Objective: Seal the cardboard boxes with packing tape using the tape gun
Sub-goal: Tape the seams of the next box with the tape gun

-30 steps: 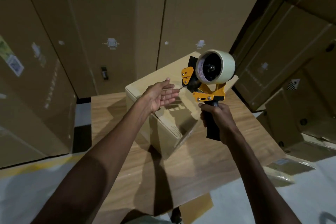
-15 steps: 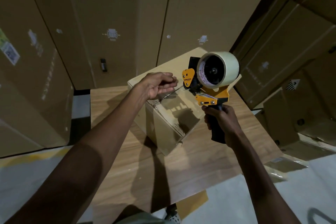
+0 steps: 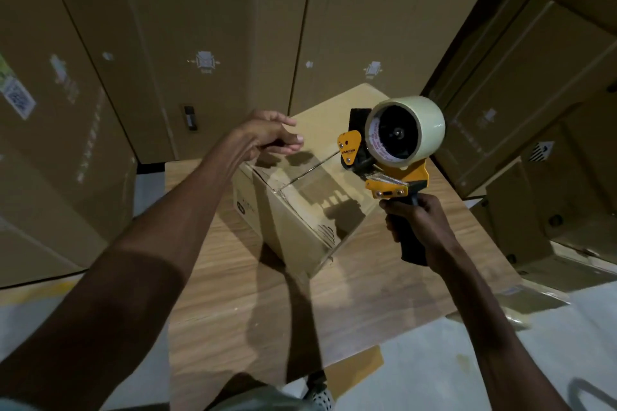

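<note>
Tape gun (image 3: 390, 157), orange and black, held up over the wooden table (image 3: 233, 304), above and to the right of the cardboard box (image 3: 300, 210). Nearest on the right, right hand (image 3: 419, 225) clenched round the black handle, roll of pale tape (image 3: 405, 132) at the top of the gun. Strip of clear tape (image 3: 314, 167) drawn out leftward from the gun's front, its near end stuck down at the box's top edge by the corner. Farther and to the left, left hand (image 3: 267, 137) poised above the box's far top corner, fingers loosely curled, thumb forward; contact with tape or box not clear. Box resting on the table at an angle, one corner toward the viewer, between the two hands. Beyond, tall stacked cartons (image 3: 213, 27) forming a wall.
</note>
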Available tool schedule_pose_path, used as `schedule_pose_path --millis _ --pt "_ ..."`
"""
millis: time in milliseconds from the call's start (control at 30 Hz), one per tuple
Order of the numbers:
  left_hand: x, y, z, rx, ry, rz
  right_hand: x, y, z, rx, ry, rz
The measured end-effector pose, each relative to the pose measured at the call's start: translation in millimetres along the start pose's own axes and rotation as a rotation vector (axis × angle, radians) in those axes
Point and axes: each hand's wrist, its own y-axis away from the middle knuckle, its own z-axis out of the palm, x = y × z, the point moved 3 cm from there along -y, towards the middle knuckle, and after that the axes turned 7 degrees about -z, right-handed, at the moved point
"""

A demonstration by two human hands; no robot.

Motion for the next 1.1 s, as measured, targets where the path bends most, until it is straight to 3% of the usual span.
schedule_pose_path --millis 233,600,833,1100 --pt "-8 -4 -6 0.062 -0.015 -0.002 3 1 15 -0.058 0.023 -0.01" --pt "-14 -19 -62 0.388 -0.135 -0.001 11 5 35 -0.114 0.059 -0.019" --pt "-15 -18 -83 0.348 -0.135 0.022 16 4 56 -0.141 0.041 -0.045" --pt "-30 -22 -101 0.483 -0.102 0.122 21 4 79 -0.165 0.047 -0.032"
